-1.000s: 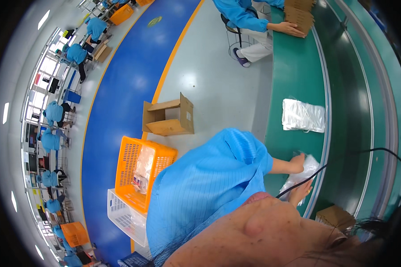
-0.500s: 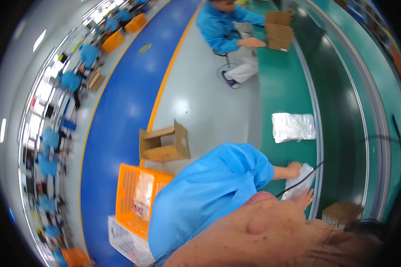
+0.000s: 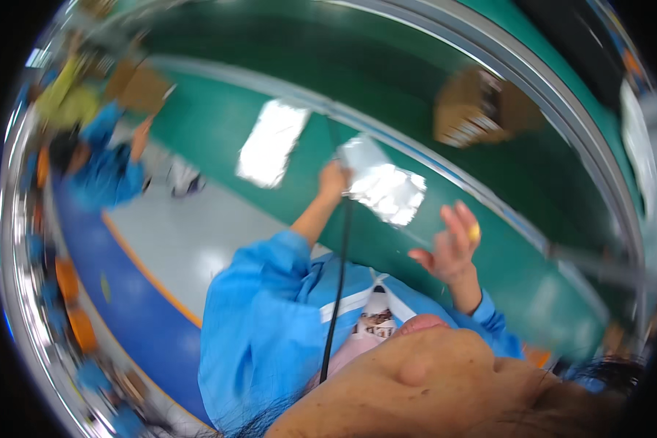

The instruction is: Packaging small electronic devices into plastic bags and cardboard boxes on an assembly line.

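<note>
My left hand (image 3: pixel 333 179) is closed on the left edge of a shiny silver foil bag (image 3: pixel 388 194), which lies over the green bench. The bag's upper part looks duller and flatter than its crinkled lower part. To the right of the bag my right hand (image 3: pixel 454 247) is raised, empty, its fingers apart and slightly curled. A small yellow cover sits on one of its fingers. Farther left on the bench lies a second silver foil bag (image 3: pixel 273 144), flat and touched by neither hand.
A brown carton (image 3: pixel 474 109) stands on the dark green belt beyond the bench's metal rail (image 3: pixel 416 150). A black cable (image 3: pixel 337 292) hangs in front of me. At the far left a co-worker in blue (image 3: pixel 113 171) sits by stacked cartons (image 3: pixel 139 86).
My view has swung round to the right. My right hand has come off the bag and risen, opening; my left hand stays at the bag's edge.
</note>
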A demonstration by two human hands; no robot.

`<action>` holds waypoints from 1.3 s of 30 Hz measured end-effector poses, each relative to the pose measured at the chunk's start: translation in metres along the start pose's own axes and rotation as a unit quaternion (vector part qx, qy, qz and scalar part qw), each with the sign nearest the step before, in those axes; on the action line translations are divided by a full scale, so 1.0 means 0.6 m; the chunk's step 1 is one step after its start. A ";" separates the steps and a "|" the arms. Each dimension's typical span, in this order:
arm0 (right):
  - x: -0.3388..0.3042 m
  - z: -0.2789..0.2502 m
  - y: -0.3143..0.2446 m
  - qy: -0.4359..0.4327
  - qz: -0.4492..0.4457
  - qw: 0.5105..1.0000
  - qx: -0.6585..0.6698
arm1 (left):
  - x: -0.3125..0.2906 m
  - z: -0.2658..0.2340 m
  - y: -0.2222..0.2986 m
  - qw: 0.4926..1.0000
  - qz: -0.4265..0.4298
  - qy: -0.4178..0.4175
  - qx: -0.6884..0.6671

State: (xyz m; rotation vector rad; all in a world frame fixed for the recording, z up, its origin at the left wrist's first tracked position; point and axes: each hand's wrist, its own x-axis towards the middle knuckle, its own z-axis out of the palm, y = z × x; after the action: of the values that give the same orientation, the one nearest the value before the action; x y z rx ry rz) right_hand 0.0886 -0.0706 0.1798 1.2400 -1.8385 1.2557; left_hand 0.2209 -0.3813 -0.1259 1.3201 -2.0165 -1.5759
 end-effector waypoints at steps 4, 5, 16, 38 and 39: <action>0.038 0.087 -0.041 -0.051 -0.148 0.986 -0.052 | -0.105 -0.019 0.168 0.983 0.105 0.012 0.152; 0.071 0.092 -0.050 -0.050 -0.138 0.989 -0.012 | -0.134 -0.029 0.196 0.948 0.212 0.075 0.226; 0.299 0.278 -0.453 0.186 -0.494 0.780 0.335 | -0.266 -0.144 0.120 0.903 0.167 0.269 0.291; -0.121 0.174 0.002 -0.137 0.354 0.885 0.269 | -0.195 -0.076 0.127 0.951 0.201 0.202 0.121; -0.067 0.133 0.017 -0.215 0.235 0.941 0.112 | -0.205 -0.067 0.103 0.956 0.185 0.212 0.088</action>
State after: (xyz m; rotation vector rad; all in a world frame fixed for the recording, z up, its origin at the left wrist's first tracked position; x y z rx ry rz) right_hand 0.0980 -0.1283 0.1113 1.3197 -2.4724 1.5730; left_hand 0.2857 -0.3117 -0.0182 1.1299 -2.0048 -0.8799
